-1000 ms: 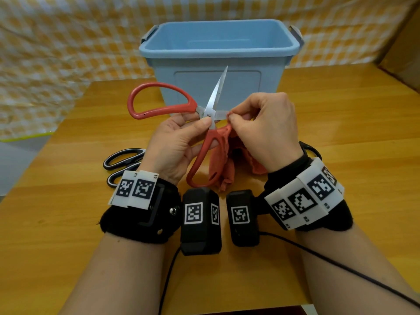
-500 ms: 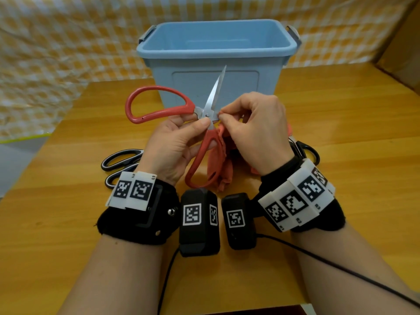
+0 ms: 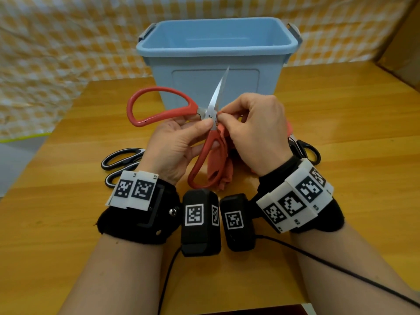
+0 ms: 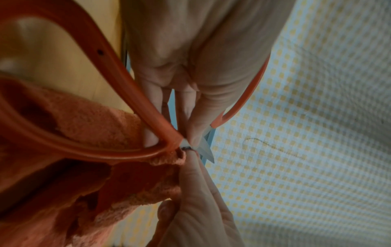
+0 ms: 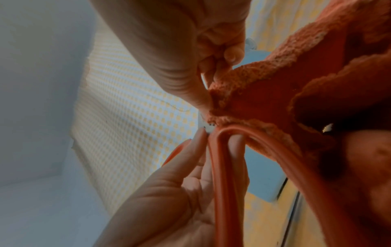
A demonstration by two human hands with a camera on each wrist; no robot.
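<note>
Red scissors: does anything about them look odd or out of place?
Nothing spilled or damaged. The red scissors gape wide, one bare blade pointing up beside the right hand pinching the cloth at the pivot.

Head view looks down — both close wrist views share the scissors (image 3: 214, 103).

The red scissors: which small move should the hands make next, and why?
Probably slide the cloth up the blade toward its tip. The left hand holds the red scissors open near the pivot. The right hand pinches the cloth right at the pivot, and the blade above it is bare. Wiping outward, away from the fingers, seems safest.
</note>
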